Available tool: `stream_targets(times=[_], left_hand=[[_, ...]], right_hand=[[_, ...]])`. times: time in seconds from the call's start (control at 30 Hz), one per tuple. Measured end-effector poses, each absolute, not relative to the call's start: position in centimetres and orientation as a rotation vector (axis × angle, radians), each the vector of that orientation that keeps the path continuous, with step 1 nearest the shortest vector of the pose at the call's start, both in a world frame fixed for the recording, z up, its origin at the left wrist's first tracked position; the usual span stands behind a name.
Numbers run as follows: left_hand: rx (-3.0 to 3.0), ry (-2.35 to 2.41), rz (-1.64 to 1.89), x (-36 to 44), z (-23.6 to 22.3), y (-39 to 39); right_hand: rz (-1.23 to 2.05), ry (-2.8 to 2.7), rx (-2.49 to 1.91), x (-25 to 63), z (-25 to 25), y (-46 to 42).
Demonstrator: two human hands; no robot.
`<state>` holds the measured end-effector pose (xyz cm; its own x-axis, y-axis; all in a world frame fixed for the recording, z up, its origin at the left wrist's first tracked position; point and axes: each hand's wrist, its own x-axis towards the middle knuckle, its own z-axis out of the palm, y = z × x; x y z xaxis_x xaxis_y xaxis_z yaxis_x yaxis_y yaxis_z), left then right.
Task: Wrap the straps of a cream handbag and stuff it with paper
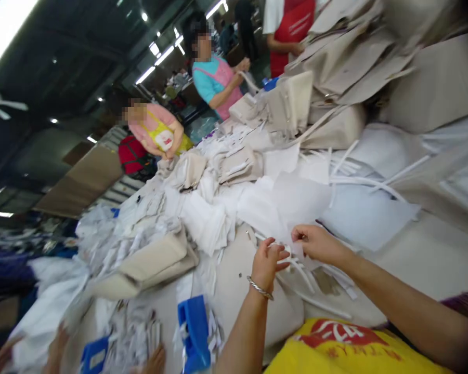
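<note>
My left hand (268,262), with a twisted silver bracelet at the wrist, is raised over the pile, its fingers apart and slightly curled. Just to its right, my right hand (315,243) has thumb and fingers pinched together; a small pale piece shows beneath them, but what they grip is unclear. White cords (302,275) lie under both hands. Below my left hand spreads a beige fabric panel (234,265) with small metal eyelets. A white sheet (302,200) lies just beyond my right hand.
Blue tape dispensers (195,332) stand at the near left, beside a co-worker's hands (156,359). A folded beige bag (148,259) lies left of centre. Stacked beige bags (359,57) rise at the right. Several people work across the table, one in a yellow apron (164,136).
</note>
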<state>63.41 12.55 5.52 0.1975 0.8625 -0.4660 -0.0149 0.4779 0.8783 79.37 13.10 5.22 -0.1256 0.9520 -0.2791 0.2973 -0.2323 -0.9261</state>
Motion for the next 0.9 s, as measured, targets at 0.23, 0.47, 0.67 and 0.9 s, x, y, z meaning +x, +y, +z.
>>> stream_targets(times=[0.23, 0.47, 0.67, 0.9], left_hand=[[0.839, 1.664, 0.897, 49.8, 2.5, 6.3], [1.014, 1.932, 0.747, 41.5, -3.6, 6.0], [1.213, 2.073, 0.500, 38.7, -6.2, 7.4], [1.425, 1.992, 0.279, 37.2, -6.3, 9.9]], right_hand=[[1.202, -2.047, -1.516, 63.0, 2.2, 7.9], [1.016, -2.460, -1.611, 56.3, -0.4, 8.1], [0.682, -2.385, -1.517, 57.8, -1.4, 9.2], [0.300, -2.608, -1.344, 58.7, -2.6, 11.9]])
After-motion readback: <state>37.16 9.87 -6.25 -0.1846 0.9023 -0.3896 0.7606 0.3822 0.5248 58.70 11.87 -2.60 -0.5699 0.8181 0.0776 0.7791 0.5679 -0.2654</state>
